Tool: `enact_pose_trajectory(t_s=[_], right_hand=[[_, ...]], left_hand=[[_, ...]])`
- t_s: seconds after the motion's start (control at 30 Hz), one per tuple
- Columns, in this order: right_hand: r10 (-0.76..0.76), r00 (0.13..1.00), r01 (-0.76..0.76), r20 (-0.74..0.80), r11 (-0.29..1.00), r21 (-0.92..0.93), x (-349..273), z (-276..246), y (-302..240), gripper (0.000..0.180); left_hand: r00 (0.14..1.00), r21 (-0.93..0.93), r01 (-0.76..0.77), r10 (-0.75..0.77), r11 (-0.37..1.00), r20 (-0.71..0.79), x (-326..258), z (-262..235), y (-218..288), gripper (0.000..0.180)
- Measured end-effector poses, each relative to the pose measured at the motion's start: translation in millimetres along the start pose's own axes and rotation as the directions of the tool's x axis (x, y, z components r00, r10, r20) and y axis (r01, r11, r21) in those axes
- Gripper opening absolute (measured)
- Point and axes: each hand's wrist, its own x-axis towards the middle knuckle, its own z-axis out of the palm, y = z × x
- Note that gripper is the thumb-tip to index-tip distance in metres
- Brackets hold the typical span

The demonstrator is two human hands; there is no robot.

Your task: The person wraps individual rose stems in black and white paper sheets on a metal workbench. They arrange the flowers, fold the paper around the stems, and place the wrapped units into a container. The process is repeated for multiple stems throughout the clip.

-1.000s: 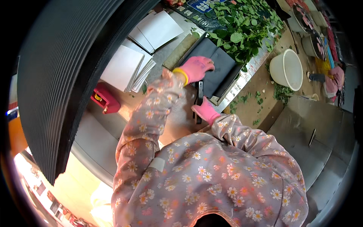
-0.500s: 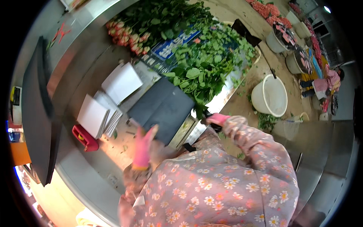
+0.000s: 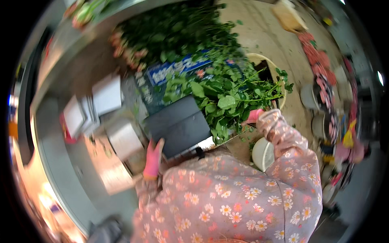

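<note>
My left hand [image 3: 152,158], in a pink glove, is open with thumb and fingers apart. It is at the near left corner of a flat, dark grey slab [image 3: 178,127], holding nothing visible; whether it touches the slab is unclear. My right hand [image 3: 254,116], also gloved in pink, reaches into the near right edge of a heap of leafy green stems [image 3: 225,99]. Leaves hide its fingertips, so a grip does not show. Beyond lies a larger bunch of dark-leaved stems [image 3: 174,32] with pale pink rose heads [image 3: 131,54] on its left.
White card stacks [image 3: 107,95] and a red holder [image 3: 67,128] stand left of the slab. A blue-and-white printed sheet [image 3: 178,69] lies under the leaves. A white bucket [image 3: 262,155] is below my right forearm. At far right, a person [image 3: 350,152] stands near flower-filled buckets [image 3: 310,96].
My view has shifted. My right hand has moved away from the slab's right corner, farther right to the leafy heap. My left hand stays near the slab's left corner, fingers still apart.
</note>
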Motion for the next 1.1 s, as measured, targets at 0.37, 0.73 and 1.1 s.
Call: enact_pose_trajectory(t_s=[0.37, 0.73, 1.1], right_hand=[[-0.073, 0.994, 0.074, 0.087, 0.997, -0.008, 16, -121, -122, 0.048], [-0.185, 0.974, 0.026, -0.13, 0.662, -0.749, 88, -155, -128, 0.059], [-0.382, 0.92, 0.267, 0.092, 0.437, -0.859, 59, -163, -134, 0.063]], left_hand=[[0.719, 0.855, -0.419, 0.687, 0.305, 0.107, 82, 79, 5, 0.042], [0.857, 0.701, -0.515, 0.31, 0.493, 0.411, 82, 93, -3, 0.02], [0.837, 0.652, -0.538, 0.249, 0.535, 0.486, 61, 100, 11, 0.02]])
